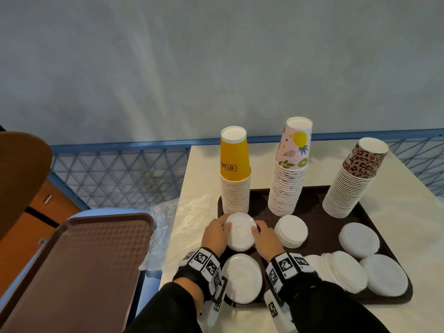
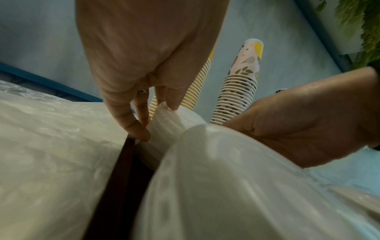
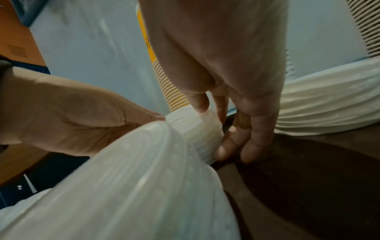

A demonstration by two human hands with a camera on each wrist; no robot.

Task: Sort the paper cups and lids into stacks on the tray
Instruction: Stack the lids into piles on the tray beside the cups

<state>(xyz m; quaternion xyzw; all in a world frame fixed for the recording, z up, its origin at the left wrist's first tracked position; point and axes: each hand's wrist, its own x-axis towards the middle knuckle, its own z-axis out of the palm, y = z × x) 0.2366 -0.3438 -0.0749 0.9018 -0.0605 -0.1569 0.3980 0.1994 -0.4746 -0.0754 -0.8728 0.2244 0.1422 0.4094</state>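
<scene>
A dark brown tray (image 1: pixel 314 212) on the white table holds three upside-down cup stacks: yellow (image 1: pixel 235 174), pink fruit-print (image 1: pixel 289 174) and leopard-print (image 1: pixel 350 183). Several white lid stacks lie in front of them. Both hands hold one lid stack (image 1: pixel 240 231) just in front of the yellow cups. My left hand (image 1: pixel 221 228) grips its left side and my right hand (image 1: pixel 258 233) its right side. In the left wrist view, fingertips (image 2: pixel 141 129) press the lid stack (image 2: pixel 164 125) by the tray rim (image 2: pixel 123 162). The right wrist view shows fingers (image 3: pixel 232 142) curled round the lid stack (image 3: pixel 197 129).
Another lid stack (image 1: pixel 241 278) sits between my wrists, with more lid stacks (image 1: pixel 292 230) to the right. An empty brown tray (image 1: pixel 84 260) lies at the left, beyond a crumpled plastic bag (image 1: pixel 173 224). A blue mesh railing (image 1: pixel 120 174) runs behind.
</scene>
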